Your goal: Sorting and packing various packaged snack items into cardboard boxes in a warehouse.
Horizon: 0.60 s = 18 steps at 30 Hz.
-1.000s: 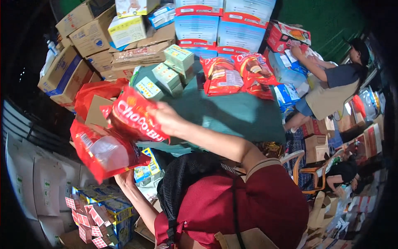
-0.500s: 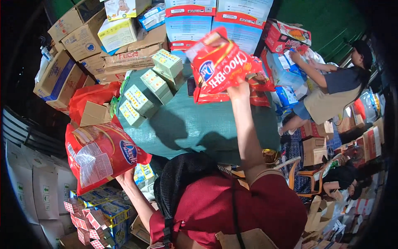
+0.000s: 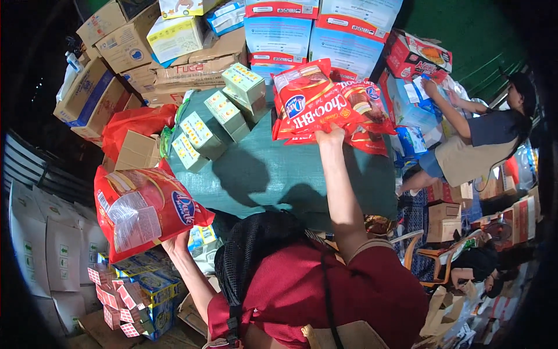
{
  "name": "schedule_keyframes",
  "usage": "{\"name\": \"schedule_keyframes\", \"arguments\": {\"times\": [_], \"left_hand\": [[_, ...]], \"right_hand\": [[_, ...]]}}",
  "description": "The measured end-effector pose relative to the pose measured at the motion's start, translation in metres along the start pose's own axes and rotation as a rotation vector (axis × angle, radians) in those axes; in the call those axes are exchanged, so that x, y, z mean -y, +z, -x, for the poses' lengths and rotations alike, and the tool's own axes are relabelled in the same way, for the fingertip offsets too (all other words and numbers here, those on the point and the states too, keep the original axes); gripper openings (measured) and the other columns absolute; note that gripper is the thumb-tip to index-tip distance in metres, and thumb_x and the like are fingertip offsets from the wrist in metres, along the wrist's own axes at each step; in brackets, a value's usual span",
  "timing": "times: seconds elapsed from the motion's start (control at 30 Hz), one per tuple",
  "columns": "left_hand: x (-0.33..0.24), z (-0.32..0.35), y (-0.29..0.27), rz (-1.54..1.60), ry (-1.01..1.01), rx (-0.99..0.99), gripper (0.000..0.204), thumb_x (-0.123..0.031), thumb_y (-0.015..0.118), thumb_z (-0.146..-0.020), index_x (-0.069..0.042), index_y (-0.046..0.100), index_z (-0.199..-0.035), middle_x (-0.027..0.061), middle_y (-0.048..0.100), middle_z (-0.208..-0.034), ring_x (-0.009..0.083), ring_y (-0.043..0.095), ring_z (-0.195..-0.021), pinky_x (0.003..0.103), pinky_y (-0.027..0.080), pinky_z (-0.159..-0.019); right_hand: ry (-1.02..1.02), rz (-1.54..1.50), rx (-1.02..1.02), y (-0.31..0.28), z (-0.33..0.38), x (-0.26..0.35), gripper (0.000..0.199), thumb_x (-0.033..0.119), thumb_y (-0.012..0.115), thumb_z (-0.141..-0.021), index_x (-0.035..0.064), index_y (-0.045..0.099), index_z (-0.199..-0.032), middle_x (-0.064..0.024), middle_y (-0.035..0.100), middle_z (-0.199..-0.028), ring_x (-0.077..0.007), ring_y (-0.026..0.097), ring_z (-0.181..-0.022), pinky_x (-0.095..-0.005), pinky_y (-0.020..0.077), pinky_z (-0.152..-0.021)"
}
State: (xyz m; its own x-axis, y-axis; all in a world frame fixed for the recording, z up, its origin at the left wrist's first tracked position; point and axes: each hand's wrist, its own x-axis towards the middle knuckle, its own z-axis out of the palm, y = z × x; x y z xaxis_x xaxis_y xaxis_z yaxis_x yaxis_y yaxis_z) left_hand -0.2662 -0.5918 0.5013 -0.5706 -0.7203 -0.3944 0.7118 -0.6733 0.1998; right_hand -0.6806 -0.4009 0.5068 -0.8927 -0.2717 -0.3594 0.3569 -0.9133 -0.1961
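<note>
Right hand (image 3: 330,135) pinches upper red bag (image 3: 308,98); settle flat before release. Left hand (image 3: 178,243) holds left red bag (image 3: 145,206), probably underneath.

Your left hand (image 3: 177,243) holds a glossy red plastic snack bag (image 3: 139,209); your right hand (image 3: 330,135) grips the near edge of a second red plastic bag (image 3: 305,100) on the green-covered worktop (image 3: 285,171), near small white-and-green box-shaped cartons (image 3: 199,135).

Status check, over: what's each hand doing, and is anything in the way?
Left hand at lower edge of red bag, grip hidden. Right hand gripping another red bag atop more bags. Small boxes stand left, clear of right hand.
</note>
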Motion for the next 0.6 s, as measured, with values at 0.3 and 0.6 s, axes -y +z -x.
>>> {"name": "schedule_keyframes", "arguments": {"times": [0.3, 0.6], "left_hand": [[0.003, 0.002, 0.004, -0.017, -0.043, 0.075, 0.063, -0.035, 0.063, -0.073, -0.008, 0.042, -0.126, 0.0115, 0.045, -0.128, 0.0302, 0.039, -0.119, 0.051, 0.028, -0.1], [0.008, -0.006, 0.012, -0.031, -0.038, 0.083, 0.061, -0.034, 0.062, -0.075, -0.009, 0.042, -0.127, 0.0121, 0.044, -0.129, 0.0309, 0.038, -0.12, 0.052, 0.028, -0.1]], "right_hand": [[0.086, 0.186, 0.125, -0.005, 0.011, -0.006, 0.04, 0.014, 0.029, -0.087, 0.0097, 0.039, -0.126, -0.0126, 0.045, -0.126, -0.0297, 0.041, -0.118, -0.0526, 0.0362, -0.095], [-0.01, 0.048, 0.042, 0.006, -0.02, -0.009, 0.035, -0.001, 0.037, -0.08, 0.0027, 0.046, -0.113, -0.0165, 0.051, -0.11, -0.0305, 0.049, -0.102, -0.0494, 0.0459, -0.084]]}}
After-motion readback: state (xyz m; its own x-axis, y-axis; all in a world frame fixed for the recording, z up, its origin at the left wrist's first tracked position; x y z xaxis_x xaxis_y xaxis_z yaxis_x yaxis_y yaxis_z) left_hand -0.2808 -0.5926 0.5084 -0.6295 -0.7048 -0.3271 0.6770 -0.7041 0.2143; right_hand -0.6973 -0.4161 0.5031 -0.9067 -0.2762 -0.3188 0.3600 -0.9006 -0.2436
